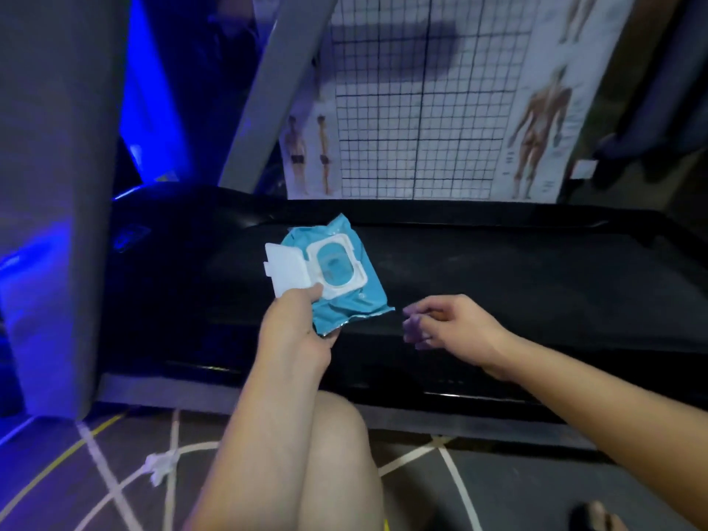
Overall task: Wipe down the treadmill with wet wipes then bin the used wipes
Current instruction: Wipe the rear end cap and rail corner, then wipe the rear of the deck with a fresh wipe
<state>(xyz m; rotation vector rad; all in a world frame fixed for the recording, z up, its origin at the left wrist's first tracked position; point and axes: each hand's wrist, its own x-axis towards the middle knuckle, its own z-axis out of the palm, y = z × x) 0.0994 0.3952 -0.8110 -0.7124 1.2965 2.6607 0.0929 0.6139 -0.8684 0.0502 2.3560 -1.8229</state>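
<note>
The left hand (295,331) pinches a blue wet-wipe pack (346,310), its white flip lid (285,268) open above the thumb, print unreadably blurred; the right hand (456,331) hangs loosely curled, empty, just beside.

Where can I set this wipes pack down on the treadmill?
The belt is bare right of the pack, beyond your right hand, from the near rail back to the poster. Left of the pack the grey post crowds in. On the floor, a crumpled wipe lies left of your knee.
</note>
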